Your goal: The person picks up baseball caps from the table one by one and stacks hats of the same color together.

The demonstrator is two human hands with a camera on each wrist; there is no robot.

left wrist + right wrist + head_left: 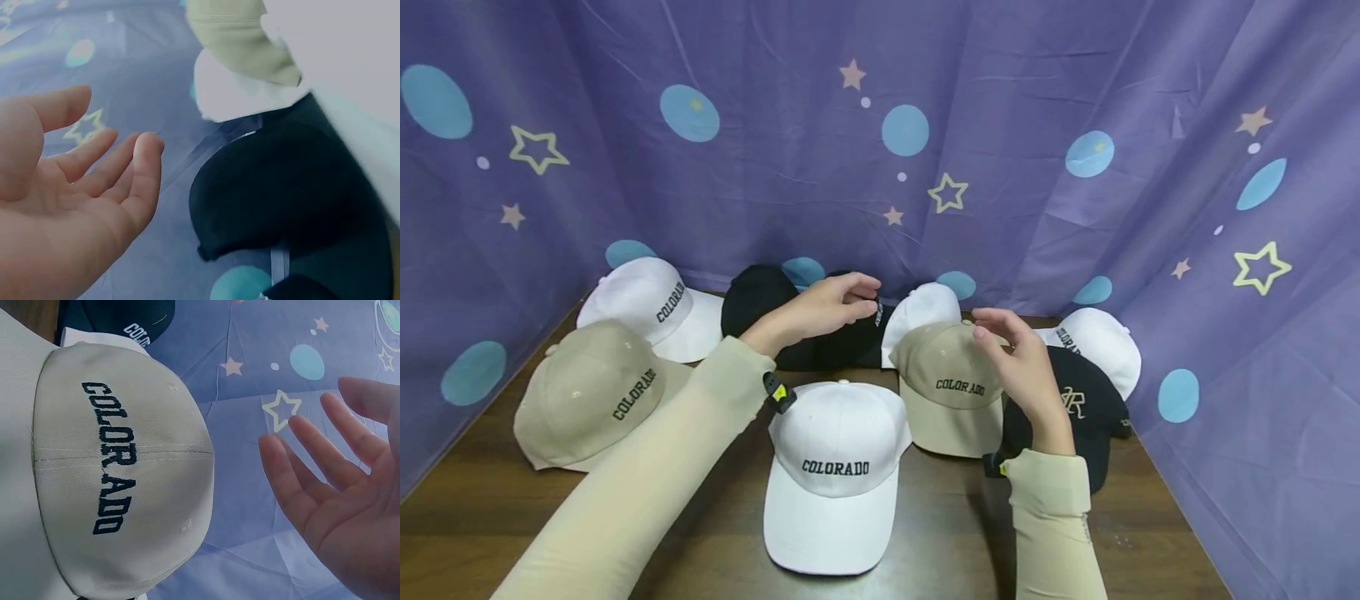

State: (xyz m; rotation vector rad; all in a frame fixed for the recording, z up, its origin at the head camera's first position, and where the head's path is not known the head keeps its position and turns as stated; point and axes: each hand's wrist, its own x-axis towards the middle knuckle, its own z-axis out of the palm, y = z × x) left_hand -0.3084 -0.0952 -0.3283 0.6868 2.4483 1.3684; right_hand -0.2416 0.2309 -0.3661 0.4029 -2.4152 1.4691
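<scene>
Clock hours are read from the front white cap (835,483), which sits in the middle of the wooden table (943,533) with its COLORADO lettering and brim towards six o'clock. Between nine and ten o'clock lies the left beige cap (587,392), its crown overlapping the left white cap (636,296) at ten. At eleven rests a plain black cap (756,293), by the foot of the purple curtain (820,75). The left hand (823,308) hangs at twelve, over the lettered black cap (856,343), palm turned inward, fingers apart and gently bent, thumb away from them; the left wrist view shows a gap between its fingertips (149,140) and the black crown beside them. Towards one o'clock stands the back white cap (921,310), partly covered by the middle beige cap (951,367) at two. Also at two, farther out, the right hand (1026,362) hovers near that beige crown with fingers spread and softly curved; the right wrist view shows it apart from the crown. Near three lies the emblem black cap (1086,446), in front of the far white cap (1108,350). These crowns face up, so what their hollows contain is hidden.
</scene>
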